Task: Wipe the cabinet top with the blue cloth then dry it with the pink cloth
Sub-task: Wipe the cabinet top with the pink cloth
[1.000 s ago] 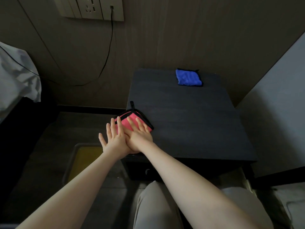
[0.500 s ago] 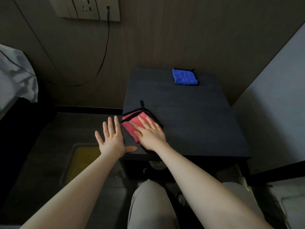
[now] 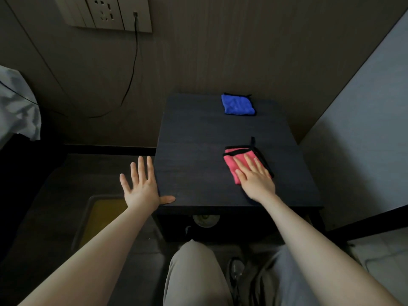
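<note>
The right hand, flat on the pink cloth, has swept it across the dark cabinet top from the near-left corner, where it lay a second ago, to the right of centre in the frame, and the cloth's black-edged corner now points toward the top of the frame. The left hand, which overlapped the right a second ago, has drawn apart and now rests spread at the cabinet's left edge, thumb on the front corner.
</note>
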